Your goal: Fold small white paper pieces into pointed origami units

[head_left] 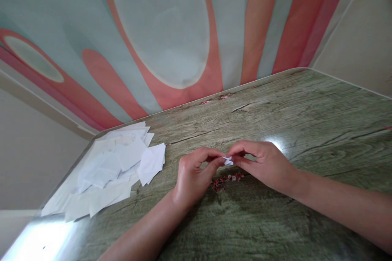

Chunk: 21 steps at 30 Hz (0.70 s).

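A small folded piece of white paper is pinched between the fingertips of both hands, over the middle of the table. My left hand grips its left side between thumb and fingers. From the right, my right hand pinches the other side in the same way. The fingertips cover much of the paper, so its full shape is hidden. Left of my left hand lies a short stack of white paper squares, its edges not lined up.
A loose pile of white paper sheets spreads over the table's left end. The wood-grain table has a printed floral pattern below my hands. Behind its far edge hangs a red and grey-green patterned backdrop.
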Motion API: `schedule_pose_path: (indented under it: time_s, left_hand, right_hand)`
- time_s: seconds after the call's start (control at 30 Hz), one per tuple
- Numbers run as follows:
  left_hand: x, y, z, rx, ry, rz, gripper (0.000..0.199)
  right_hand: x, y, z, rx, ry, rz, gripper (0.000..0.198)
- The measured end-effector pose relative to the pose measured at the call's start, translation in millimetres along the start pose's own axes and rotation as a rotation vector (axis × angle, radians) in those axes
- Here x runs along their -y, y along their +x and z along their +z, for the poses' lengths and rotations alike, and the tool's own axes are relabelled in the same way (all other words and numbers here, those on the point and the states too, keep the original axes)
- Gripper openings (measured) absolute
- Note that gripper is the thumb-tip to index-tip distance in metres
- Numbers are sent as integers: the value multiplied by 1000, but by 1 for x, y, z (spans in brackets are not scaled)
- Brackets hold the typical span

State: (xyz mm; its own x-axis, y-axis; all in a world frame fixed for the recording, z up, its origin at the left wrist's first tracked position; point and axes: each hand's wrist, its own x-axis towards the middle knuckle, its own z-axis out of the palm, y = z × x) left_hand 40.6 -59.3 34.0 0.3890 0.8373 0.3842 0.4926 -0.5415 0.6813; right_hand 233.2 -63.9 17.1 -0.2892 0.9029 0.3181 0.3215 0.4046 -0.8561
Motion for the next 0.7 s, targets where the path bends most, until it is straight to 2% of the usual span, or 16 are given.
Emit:
schedule_pose_path:
  time_s: [0.23, 0.43, 0.57, 0.7]
  left_hand:
    - [-3, -4, 0, -99, 75, 250, 15]
    - [-5, -4, -1, -80, 65, 238, 17]
    - [-5, -3, -1, -66, 70, 214, 16]
    - [0, -4, 0, -126, 101, 204, 18]
  right_hand:
    - [1, -5, 0, -95, -108, -146, 10]
    - [-1, -6, 0, -109, -123, -186, 13]
    - [1, -5, 1, -108, -123, -109, 10]
    - [1, -1, 3, -78, 27, 109, 8]
